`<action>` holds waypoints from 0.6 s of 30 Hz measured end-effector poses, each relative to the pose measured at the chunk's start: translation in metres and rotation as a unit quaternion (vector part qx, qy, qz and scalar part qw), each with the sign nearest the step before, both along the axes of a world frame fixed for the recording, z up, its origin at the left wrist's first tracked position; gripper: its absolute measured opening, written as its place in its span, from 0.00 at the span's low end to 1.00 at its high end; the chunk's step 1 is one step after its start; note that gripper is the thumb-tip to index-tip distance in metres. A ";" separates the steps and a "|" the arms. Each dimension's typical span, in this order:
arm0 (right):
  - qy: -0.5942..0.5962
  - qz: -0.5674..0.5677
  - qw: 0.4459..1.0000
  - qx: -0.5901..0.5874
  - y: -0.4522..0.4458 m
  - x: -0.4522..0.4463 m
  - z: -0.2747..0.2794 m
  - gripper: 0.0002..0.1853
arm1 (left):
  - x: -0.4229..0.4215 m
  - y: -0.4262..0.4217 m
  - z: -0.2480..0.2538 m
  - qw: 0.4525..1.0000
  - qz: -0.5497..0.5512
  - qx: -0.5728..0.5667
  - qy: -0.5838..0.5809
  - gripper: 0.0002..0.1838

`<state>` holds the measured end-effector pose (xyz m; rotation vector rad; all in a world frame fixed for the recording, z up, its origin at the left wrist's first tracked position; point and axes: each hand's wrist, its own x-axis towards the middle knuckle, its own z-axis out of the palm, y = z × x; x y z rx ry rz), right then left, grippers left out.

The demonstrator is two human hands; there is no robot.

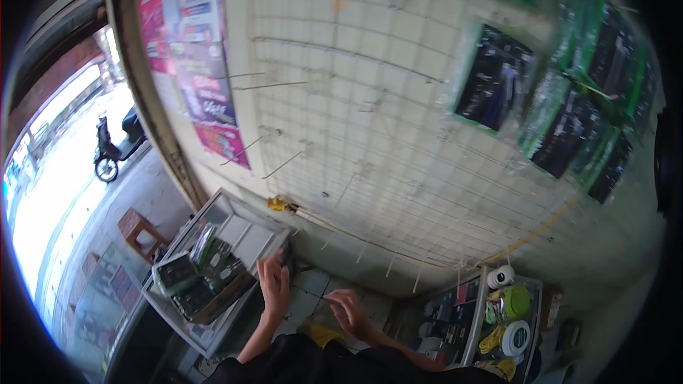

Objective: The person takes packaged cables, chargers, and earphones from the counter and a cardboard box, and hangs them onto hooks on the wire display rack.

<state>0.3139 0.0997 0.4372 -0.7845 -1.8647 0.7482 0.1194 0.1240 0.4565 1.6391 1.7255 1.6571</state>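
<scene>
My left hand is raised with its fingers stretched upward and nothing in it. It is nearest the right edge of a glass display case, on which a cardboard box lies. Packaged items in dark and green wrapping fill the box. My right hand hovers over the tiled floor, fingers loosely bent and apart, also holding nothing. In front of both hands, a wire grid with metal hooks covers the wall. Dark packs in clear, green-edged plastic hang at its upper right.
At lower right, a second glass case bears a green container, a round white item and a coiled yellow cable. A wooden stool stands by the doorway. Outside is a parked motorbike. Posters cover the left wall.
</scene>
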 end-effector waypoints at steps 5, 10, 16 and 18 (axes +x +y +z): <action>-0.297 0.080 0.871 -0.383 -0.068 0.083 -0.320 0.11 | -0.070 -0.218 -0.240 0.884 0.217 -0.377 -0.169 0.16; -0.595 0.077 0.602 -0.527 -0.038 0.173 -0.360 0.13 | -0.065 -0.406 -0.310 0.657 0.480 -0.442 -0.378 0.15; -0.603 0.053 0.700 -0.380 0.048 0.127 -0.371 0.15 | -0.033 -0.447 -0.333 0.646 0.417 -0.571 -0.287 0.13; -0.601 0.084 0.656 -0.449 0.074 0.010 -0.279 0.14 | -0.030 -0.419 -0.342 0.679 0.441 -0.499 -0.308 0.13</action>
